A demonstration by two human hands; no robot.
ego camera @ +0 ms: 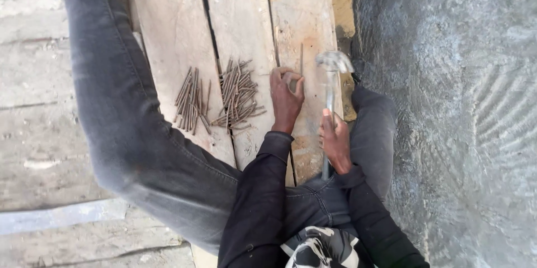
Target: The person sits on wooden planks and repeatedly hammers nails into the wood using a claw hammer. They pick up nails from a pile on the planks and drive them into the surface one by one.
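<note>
Left hand, frame centre: pinches nail flat on plank, steadying it; right hand fist-grips hammer beside; nail piles left

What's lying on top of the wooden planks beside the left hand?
Two loose heaps of rusty nails lie on the pale wooden planks. The left hand pins one nail; its lower end is hidden.

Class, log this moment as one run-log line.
left hand: steadies nail on plank | right hand: grips hammer | nail piles: beside
</note>
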